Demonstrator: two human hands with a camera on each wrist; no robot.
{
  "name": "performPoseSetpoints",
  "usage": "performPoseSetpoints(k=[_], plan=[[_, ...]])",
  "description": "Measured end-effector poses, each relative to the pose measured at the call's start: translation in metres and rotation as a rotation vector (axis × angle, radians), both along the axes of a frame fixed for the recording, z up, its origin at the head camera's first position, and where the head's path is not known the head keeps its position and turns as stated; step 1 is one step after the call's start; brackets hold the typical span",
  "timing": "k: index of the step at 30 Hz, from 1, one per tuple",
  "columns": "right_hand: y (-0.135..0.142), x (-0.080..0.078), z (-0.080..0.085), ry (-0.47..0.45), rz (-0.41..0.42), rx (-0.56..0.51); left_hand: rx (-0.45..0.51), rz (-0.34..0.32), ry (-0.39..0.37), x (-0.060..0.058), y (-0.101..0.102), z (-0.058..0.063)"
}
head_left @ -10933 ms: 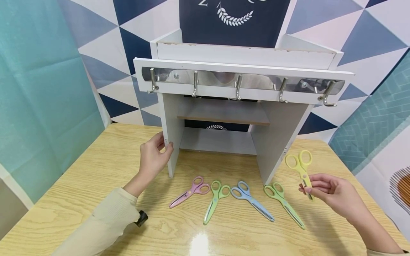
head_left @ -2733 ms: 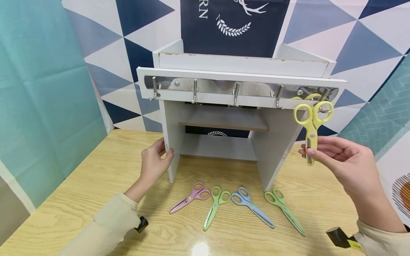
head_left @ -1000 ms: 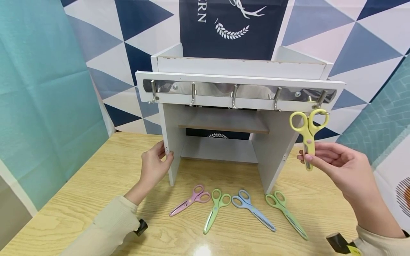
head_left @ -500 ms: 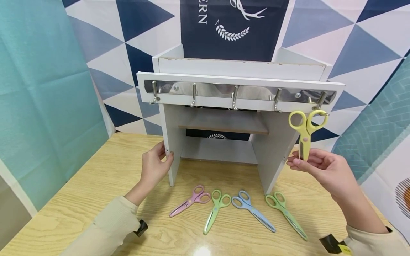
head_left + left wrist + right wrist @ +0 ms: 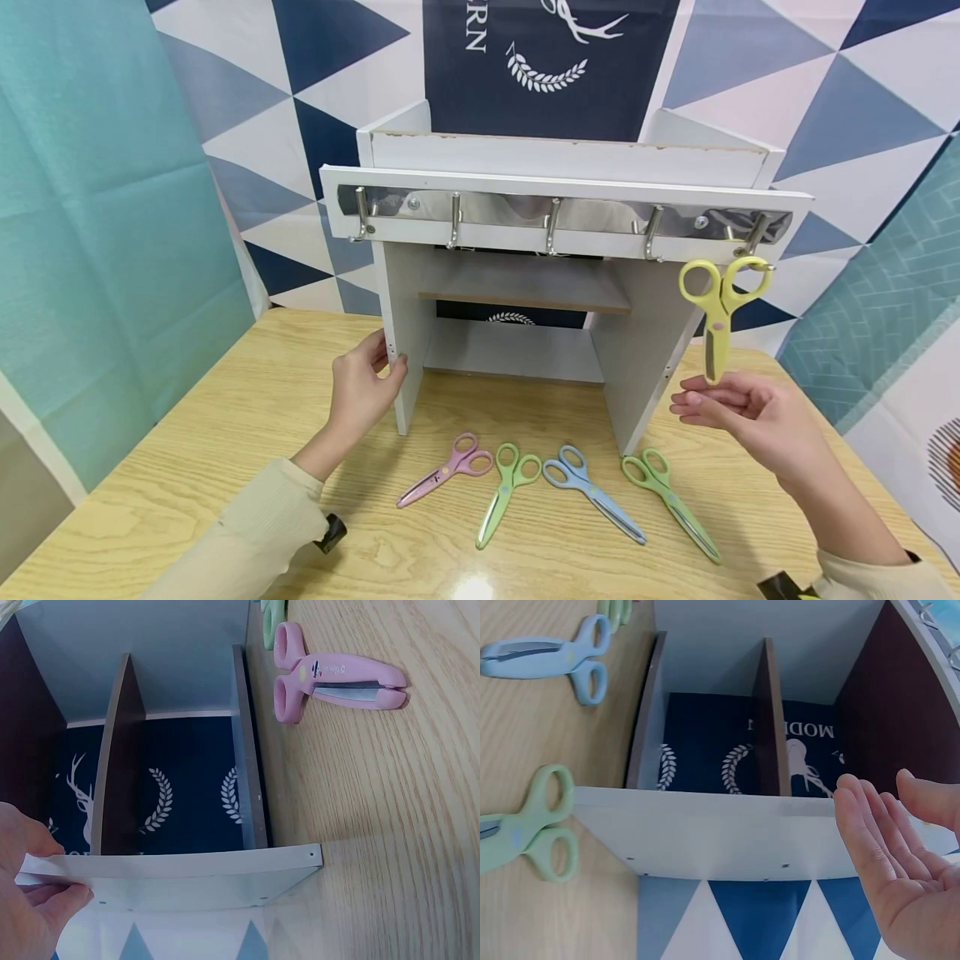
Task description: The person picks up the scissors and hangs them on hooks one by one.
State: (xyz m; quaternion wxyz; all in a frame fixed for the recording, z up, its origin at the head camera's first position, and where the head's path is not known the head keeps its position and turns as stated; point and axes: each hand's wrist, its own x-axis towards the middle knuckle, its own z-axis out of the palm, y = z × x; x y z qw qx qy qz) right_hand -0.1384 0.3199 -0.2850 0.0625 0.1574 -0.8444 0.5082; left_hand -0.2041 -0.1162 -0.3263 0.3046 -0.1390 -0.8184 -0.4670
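My left hand (image 5: 360, 385) pinches the front edge of the left side panel of a white shelf unit (image 5: 495, 156), thumb on the inner face. Yellow scissors (image 5: 717, 321) hang blades down by one handle loop from the rightmost metal hook (image 5: 756, 232) on the unit's front rail. Just under their tips is my right hand (image 5: 757, 421), apart from them, fingers extended and holding nothing. In the right wrist view that hand's thumb (image 5: 930, 799) stands away from the fingers; the yellow scissors are out of that frame.
On the wooden table (image 5: 247, 400) before the unit lie pink scissors (image 5: 446, 471), green scissors (image 5: 506, 492), blue scissors (image 5: 592, 493) and other green scissors (image 5: 671, 504). Several hooks line the rail (image 5: 420, 236). Patterned cloth hangs behind; a teal curtain (image 5: 112, 250) hangs left.
My right hand raised the yellow scissors from table height to the rightmost hook. Within the last half second it let go of their blades and dropped slightly. My left hand kept its grip.
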Motion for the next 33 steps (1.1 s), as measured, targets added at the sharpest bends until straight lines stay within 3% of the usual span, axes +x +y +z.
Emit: performPoseSetpoints(k=[6, 11, 18, 26, 33], plan=[[0.005, 0.002, -0.007, -0.030, -0.005, 0.012, 0.003, -0.002, 0.007, 0.001, 0.001, 0.000], [0.007, 0.003, -0.010, -0.068, -0.046, 0.091, 0.006, -0.001, 0.012, 0.001, 0.001, 0.001], [0.004, 0.006, -0.017, -0.042, -0.080, 0.183, 0.015, -0.005, -0.012, 0.001, 0.000, 0.001], [0.005, 0.005, -0.023, -0.049, -0.058, 0.202, 0.007, -0.005, -0.008, 0.001, -0.001, 0.001], [0.008, 0.004, -0.028, -0.043, 0.011, 0.214, 0.001, -0.009, -0.015, 0.001, -0.001, 0.001]])
